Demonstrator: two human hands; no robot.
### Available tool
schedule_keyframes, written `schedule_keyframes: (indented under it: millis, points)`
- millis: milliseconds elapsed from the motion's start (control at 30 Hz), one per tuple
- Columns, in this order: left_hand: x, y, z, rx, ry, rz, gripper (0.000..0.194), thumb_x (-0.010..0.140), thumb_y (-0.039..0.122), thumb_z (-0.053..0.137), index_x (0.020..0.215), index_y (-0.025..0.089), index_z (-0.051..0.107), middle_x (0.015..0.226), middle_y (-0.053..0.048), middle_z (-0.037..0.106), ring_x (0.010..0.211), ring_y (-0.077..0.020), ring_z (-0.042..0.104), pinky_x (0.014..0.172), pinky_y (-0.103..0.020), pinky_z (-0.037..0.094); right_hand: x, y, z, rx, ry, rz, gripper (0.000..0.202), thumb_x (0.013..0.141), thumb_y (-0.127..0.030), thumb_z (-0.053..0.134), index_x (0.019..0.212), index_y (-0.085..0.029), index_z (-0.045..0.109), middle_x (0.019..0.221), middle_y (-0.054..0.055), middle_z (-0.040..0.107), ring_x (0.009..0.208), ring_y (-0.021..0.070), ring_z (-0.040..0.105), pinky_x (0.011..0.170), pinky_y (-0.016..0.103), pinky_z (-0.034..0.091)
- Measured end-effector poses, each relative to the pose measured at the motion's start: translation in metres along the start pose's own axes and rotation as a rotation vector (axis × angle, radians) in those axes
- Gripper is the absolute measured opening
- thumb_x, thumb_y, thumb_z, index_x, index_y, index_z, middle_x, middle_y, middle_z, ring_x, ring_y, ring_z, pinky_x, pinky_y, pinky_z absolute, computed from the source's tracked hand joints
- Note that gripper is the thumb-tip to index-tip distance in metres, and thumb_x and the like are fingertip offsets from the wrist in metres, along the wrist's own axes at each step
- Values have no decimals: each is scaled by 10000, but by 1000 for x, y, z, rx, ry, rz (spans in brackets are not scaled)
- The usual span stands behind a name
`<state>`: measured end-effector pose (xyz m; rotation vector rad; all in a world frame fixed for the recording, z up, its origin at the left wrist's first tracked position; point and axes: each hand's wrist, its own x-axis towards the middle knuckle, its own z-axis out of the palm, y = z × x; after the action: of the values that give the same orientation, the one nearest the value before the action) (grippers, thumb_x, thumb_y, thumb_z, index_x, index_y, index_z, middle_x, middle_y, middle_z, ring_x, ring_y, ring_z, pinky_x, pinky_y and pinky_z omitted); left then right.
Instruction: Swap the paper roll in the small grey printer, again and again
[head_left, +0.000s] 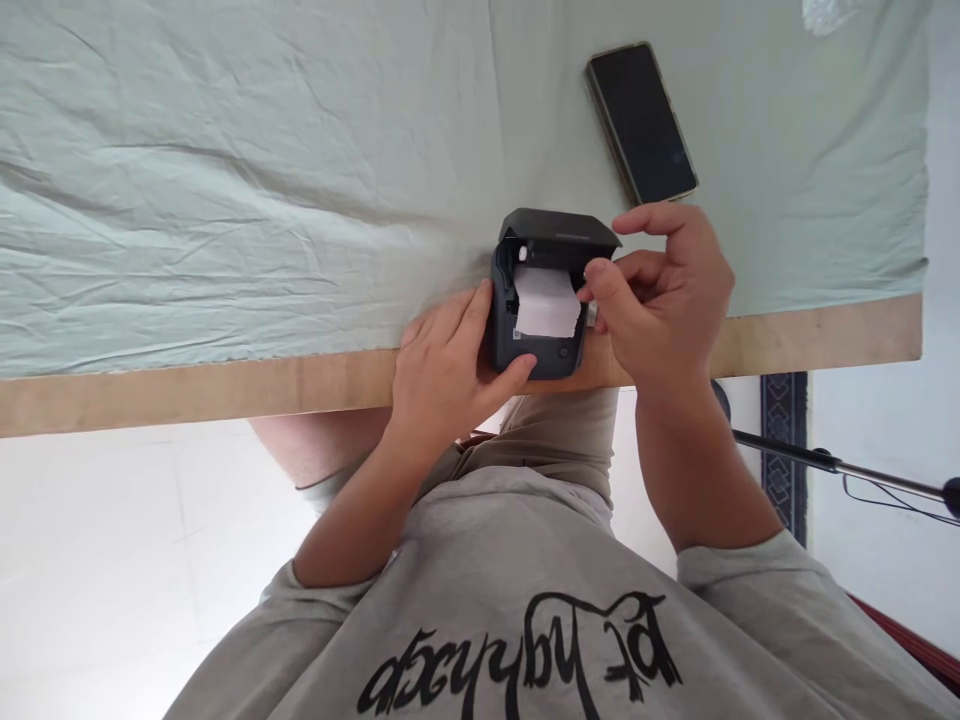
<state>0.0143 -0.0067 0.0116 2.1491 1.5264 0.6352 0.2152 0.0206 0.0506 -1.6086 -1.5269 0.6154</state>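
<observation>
A small dark label printer (534, 362) sits at the table's front edge with its lid (561, 228) raised. A strip of white paper (547, 303) comes out of its inside and lies over the front of the body. My left hand (446, 365) grips the printer's left side, fingers along the side and thumb on the front edge. At the right side, my right hand (664, 290) has its index finger and thumb apart, close to the lid's corner. Its other fingers are bent beside the paper; whether they touch it is hard to see.
A dark-screened phone (643, 125) lies behind my right hand on the pale green cloth (300, 180). The wooden table edge (187, 392) runs across in front of me. Some clear plastic (829, 14) shows at the far right. A metal stand pole (862, 470) is at the lower right.
</observation>
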Motion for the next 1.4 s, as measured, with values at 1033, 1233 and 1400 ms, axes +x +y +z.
schedule_keyframes:
  millis: [1033, 1233, 1400]
  points:
    - [-5, -4, -3, -78, 26, 67, 926, 1040, 678, -5, 1517, 69, 504, 1420, -196, 645, 1246, -325, 630, 1023, -419, 437, 36, -36, -45, -201, -503, -107, 284, 787, -375, 764, 1041, -317, 651, 909, 9, 701, 504, 112, 456, 511, 395, 438]
    - [-4, -4, -4, -79, 19, 74, 918, 1046, 664, 5, 1506, 59, 519, 1426, -207, 641, 1232, -325, 632, 1036, -431, 443, 1, 32, -86, 125, 3, 167, 426, 898, -636, 371, 1194, -425, 593, 1044, 90, 665, 658, 243, 630, 463, 413, 398]
    - [-3, -5, -4, -50, 25, 91, 914, 1053, 651, 8, 1508, 41, 515, 1417, -207, 645, 1231, -329, 638, 1030, -419, 434, -12, 99, -86, 178, 325, 218, 236, 765, -493, 685, 908, -329, 592, 755, 22, 525, 529, 184, 495, 467, 379, 377]
